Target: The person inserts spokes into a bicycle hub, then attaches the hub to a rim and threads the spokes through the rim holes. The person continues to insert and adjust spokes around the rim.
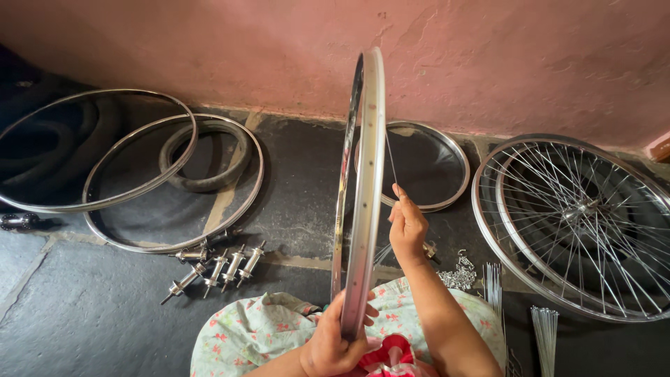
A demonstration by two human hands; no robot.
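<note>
A shiny metal wheel rim [367,160] stands upright on edge in front of me, seen almost edge-on. My left hand [335,345] grips its lower part near my lap. My right hand [407,225] is just right of the rim and pinches a thin metal spoke [391,159] that runs up toward the rim's inner side. A hub [427,249] shows partly behind my right wrist. My lap is covered with floral cloth [269,328].
Bare rims [91,202] and a rubber tyre [209,183] lie on the dark stone floor at left, with several hubs [216,267] near them. Another rim [453,157] lies behind. Spoked wheels [579,216] lie at right, beside loose nipples [459,276] and spoke bundles [544,335]. A pink wall [488,56] backs everything.
</note>
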